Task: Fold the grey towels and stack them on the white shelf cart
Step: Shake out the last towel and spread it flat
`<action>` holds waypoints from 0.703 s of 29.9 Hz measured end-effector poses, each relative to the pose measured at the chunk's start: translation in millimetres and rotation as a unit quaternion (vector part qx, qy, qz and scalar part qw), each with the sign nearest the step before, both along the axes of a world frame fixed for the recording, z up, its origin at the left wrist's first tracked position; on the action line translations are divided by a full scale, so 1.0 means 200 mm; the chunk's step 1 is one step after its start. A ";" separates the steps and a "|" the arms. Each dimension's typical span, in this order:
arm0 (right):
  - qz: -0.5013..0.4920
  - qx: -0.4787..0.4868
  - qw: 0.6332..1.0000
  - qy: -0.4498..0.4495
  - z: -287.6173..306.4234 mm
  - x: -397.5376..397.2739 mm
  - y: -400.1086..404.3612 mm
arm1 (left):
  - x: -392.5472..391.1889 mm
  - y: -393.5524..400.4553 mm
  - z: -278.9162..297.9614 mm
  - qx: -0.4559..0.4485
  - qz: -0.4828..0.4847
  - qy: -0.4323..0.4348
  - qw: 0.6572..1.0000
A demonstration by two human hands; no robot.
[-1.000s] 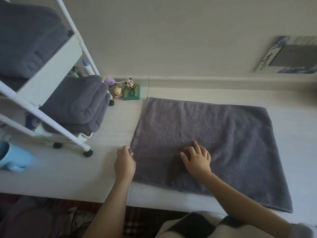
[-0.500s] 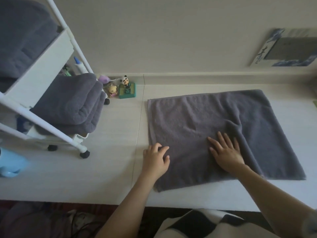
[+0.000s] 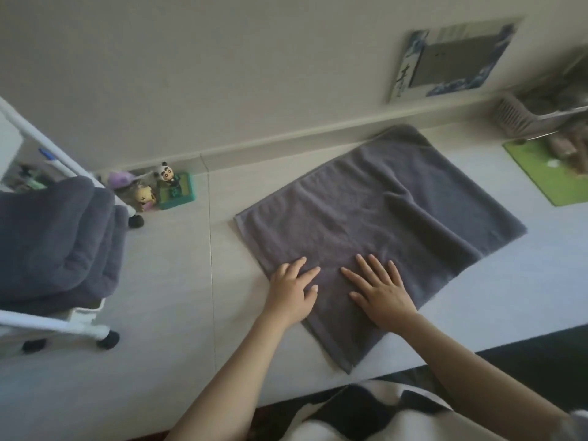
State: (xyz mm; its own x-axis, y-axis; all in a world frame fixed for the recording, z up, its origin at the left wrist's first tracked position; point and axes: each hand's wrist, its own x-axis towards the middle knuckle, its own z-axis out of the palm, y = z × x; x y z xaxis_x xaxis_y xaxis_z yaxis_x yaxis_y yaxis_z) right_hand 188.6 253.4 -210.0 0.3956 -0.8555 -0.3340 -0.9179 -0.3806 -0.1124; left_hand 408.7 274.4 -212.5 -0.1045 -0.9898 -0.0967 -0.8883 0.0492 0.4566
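Head view: towel (image 3: pixel 375 237) spread flat on the table (image 3: pixel 178 281), left hand (image 3: pixel 294 289) flat on towel's near-left edge, fingers spread, grasping nothing, right hand (image 3: pixel 380 289) just beside it, palm down, fingers straight, cart (image 3: pixel 47 319) with folded towels (image 3: pixel 57 243) well left of towel.

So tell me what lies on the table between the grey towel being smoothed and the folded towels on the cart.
In the head view the stretch between the grey towel and the folded towels is bare tabletop, crossed by one thin seam. The toy figures sit further back, by the wall.
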 end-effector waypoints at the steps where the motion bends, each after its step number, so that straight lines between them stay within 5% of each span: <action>1: -0.010 -0.005 1.000 0.010 0.02 -0.03 -0.02 | -0.01 0.00 0.00 -0.005 -0.010 0.021 1.000; 4: -0.088 -0.031 0.996 0.010 0.08 -0.11 -0.03 | -0.12 -0.04 0.04 0.013 -0.049 0.066 0.997; 7: -0.131 -0.121 0.975 -0.130 0.08 -0.10 0.05 | -0.16 -0.06 0.05 0.001 -0.070 0.084 0.994; 10: -0.096 -0.102 0.958 -0.252 0.01 -0.08 0.16 | -0.14 -0.07 0.03 0.006 -0.084 0.103 0.991; 14: -0.095 -0.039 0.962 -0.253 -0.02 -0.02 0.22 | -0.07 -0.09 0.04 0.050 -0.112 0.132 0.984; 21: -0.137 -0.070 0.955 -0.255 -0.07 0.03 0.22 | -0.01 -0.10 0.02 0.135 -0.127 0.161 0.969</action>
State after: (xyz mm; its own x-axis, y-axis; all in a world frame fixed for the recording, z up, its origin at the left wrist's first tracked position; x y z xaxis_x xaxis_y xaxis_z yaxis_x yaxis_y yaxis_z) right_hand 195.2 297.4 -223.2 0.2305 -0.9725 -0.0329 -0.8253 -0.1775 -0.5361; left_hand 406.2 254.4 -207.6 -0.4087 -0.8713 -0.2715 -0.6729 0.0868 0.7346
